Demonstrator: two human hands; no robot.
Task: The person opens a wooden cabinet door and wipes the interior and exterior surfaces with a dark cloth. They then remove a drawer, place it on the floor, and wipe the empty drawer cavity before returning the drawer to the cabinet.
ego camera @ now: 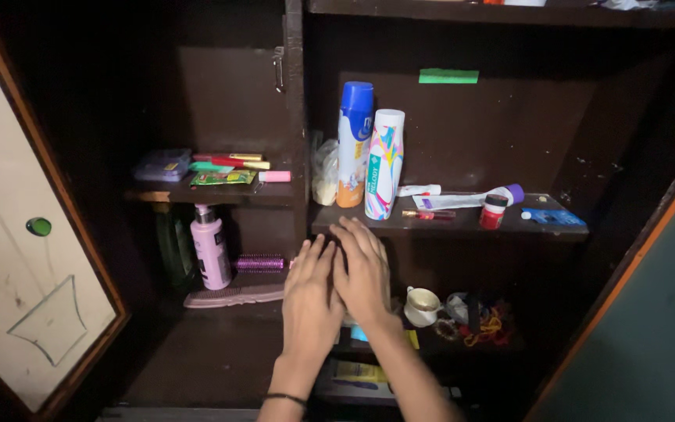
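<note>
Both of our hands are resting flat and released, grasping nothing: our left hand (310, 301) beside our right hand (362, 273), whose fingertips are touching the near edge of the shelf (462, 227). Just beyond that right grip, far and slightly right, the white patterned bottle (384, 164) is standing upright beside the blue-capped spray can (354, 144). Our right hand is lying nearer to both. Left of us, a pink bottle (210, 246) is standing.
</note>
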